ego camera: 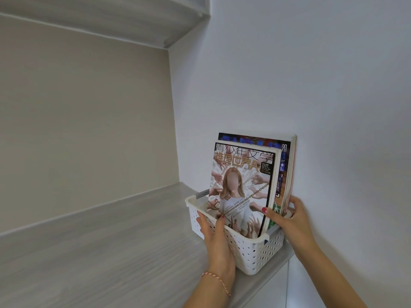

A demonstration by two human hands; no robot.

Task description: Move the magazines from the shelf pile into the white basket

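Head view: basket (249,252) (magazines (242,187) upright) crowds side wall (311,85).

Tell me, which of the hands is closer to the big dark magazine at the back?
Right. The right hand touches the dark magazine at its lower edge; the left hand grips the white basket front, by the front magazine.

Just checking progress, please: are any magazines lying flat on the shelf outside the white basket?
No. The magazines all stand upright inside the white basket; the shelf beside it shows none.
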